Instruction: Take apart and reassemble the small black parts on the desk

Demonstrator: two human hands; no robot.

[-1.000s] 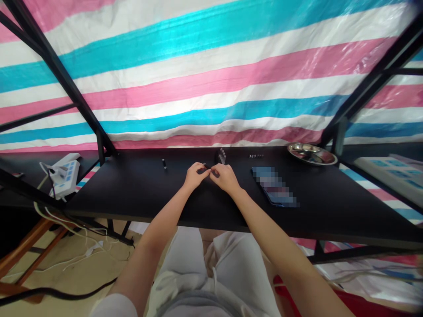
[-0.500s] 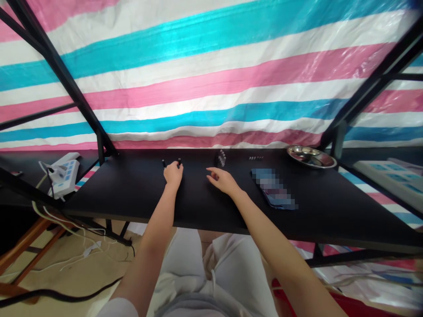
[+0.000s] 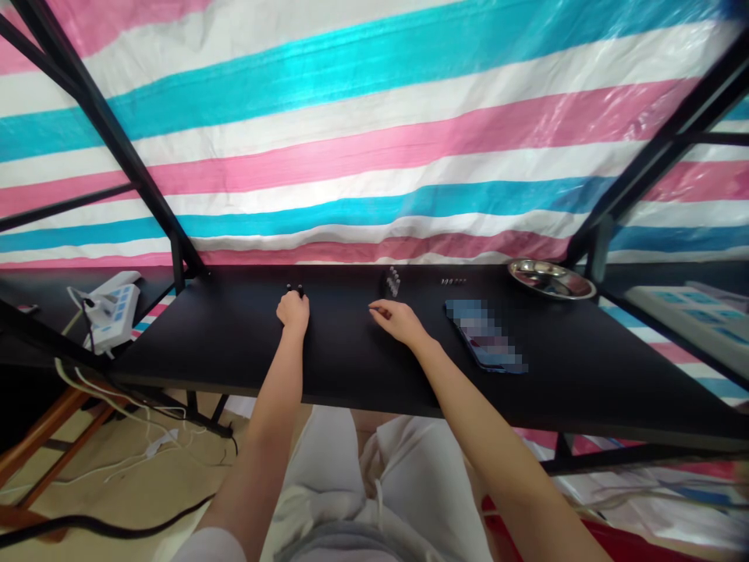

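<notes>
My left hand [image 3: 293, 311] is closed around a small black cylinder-like piece [image 3: 300, 290] with a light tip, at the left part of the black table [image 3: 234, 343]. Close beside it stands a similar dark piece [image 3: 289, 288], its lower part hidden by the hand. My right hand [image 3: 396, 321] hovers over or rests on the table nearer the middle, thumb and fingertips drawn together, with nothing visible in them. Just beyond it is a dark holder [image 3: 386, 282] with several small clear-topped pieces [image 3: 394, 281] in it.
Several tiny shiny pieces [image 3: 453, 281] lie in a row at the back. A blurred-out phone-like thing [image 3: 485, 336] lies on the right, and a divided metal plate [image 3: 551, 279] behind it. A white power strip [image 3: 117, 312] is at the left. Black frame posts [image 3: 600, 242] flank the table.
My left hand has shifted slightly left, bringing the black piece next to the other dark piece. My right hand's fingers have come together, with the hand almost in place.
</notes>
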